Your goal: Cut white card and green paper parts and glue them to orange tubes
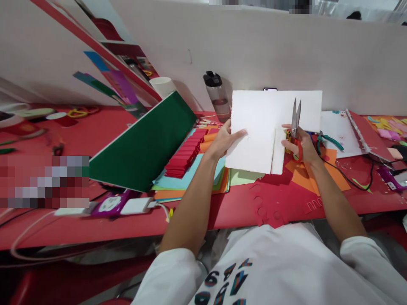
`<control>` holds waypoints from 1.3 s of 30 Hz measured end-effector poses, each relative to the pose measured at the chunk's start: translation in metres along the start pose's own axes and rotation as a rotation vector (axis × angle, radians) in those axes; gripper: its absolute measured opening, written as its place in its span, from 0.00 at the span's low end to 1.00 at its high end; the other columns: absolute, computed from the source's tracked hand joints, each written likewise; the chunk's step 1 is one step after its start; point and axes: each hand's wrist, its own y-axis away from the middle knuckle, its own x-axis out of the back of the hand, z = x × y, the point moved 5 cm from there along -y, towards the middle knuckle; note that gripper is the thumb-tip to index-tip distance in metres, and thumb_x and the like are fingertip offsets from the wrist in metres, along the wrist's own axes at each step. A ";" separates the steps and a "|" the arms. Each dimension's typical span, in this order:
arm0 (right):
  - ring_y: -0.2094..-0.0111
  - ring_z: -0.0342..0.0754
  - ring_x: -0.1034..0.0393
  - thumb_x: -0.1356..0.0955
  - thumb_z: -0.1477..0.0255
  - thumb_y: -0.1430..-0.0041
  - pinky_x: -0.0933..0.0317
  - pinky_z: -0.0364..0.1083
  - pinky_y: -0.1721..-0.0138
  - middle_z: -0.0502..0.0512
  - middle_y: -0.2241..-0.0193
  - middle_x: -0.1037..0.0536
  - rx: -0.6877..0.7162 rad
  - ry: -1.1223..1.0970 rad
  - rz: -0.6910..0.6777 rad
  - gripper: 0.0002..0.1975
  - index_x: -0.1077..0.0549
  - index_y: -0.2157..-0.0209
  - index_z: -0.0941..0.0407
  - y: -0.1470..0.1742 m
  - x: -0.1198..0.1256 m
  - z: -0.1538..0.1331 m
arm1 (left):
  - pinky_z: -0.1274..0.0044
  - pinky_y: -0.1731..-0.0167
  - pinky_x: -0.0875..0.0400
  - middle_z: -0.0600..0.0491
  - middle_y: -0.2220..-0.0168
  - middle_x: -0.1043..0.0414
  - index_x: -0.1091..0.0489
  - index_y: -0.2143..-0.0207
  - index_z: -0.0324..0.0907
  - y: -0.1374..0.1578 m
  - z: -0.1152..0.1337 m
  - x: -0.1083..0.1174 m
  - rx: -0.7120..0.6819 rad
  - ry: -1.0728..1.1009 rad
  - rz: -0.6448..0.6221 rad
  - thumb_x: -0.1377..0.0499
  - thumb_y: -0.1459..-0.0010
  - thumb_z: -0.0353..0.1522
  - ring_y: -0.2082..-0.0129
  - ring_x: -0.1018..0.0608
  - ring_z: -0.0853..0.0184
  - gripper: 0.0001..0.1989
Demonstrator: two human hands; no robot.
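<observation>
Above the table I hold up a white board, with a narrow strip partly cut along its lower right side. My left hand grips the board's left edge, thumb across the front. In my right hand are scissors with orange-red handles, their blades pointing up and slightly apart in front of the board. The fingers of that hand also reach the strip's right edge; whether they pinch it I cannot tell. Red folded paper pieces lie on coloured sheets left of the board.
A green board leans at the left, near a water bottle. Teal-handled pliers and a black cable lie at the right. Orange paper and red scraps are on the red table. A purple power strip sits at the front left.
</observation>
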 end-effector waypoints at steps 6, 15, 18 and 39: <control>0.68 0.51 0.30 0.29 0.53 0.40 0.31 0.52 0.65 0.52 0.67 0.28 -0.071 -0.093 0.210 0.20 0.26 0.51 0.50 -0.009 0.005 0.019 | 0.67 0.59 0.19 0.45 0.53 0.18 0.26 0.48 0.42 -0.003 -0.002 -0.011 0.043 0.241 -0.045 0.40 0.40 0.54 0.52 0.17 0.54 0.28; 0.63 0.50 0.28 0.33 0.59 0.36 0.29 0.51 0.58 0.55 0.62 0.28 -0.086 -0.083 0.680 0.20 0.33 0.46 0.51 -0.002 0.007 0.029 | 0.62 0.45 0.24 0.42 0.43 0.23 0.28 0.47 0.45 0.018 -0.029 -0.083 0.040 0.331 -0.318 0.26 0.54 0.37 0.44 0.20 0.51 0.31; 0.58 0.53 0.27 0.31 0.59 0.38 0.29 0.52 0.55 0.56 0.60 0.27 -0.027 -0.032 0.599 0.18 0.31 0.49 0.50 0.002 -0.006 0.018 | 0.61 0.47 0.22 0.41 0.44 0.22 0.27 0.48 0.42 0.020 -0.043 -0.102 0.041 0.404 -0.153 0.25 0.53 0.45 0.42 0.22 0.48 0.32; 0.76 0.44 0.36 0.34 0.36 0.42 0.40 0.46 0.77 0.51 0.73 0.31 -0.280 -0.216 -0.417 0.32 0.29 0.60 0.53 0.009 -0.009 0.017 | 0.64 0.44 0.23 0.42 0.52 0.17 0.22 0.57 0.38 -0.021 -0.031 0.008 -0.290 0.114 0.420 0.26 0.54 0.51 0.49 0.17 0.52 0.30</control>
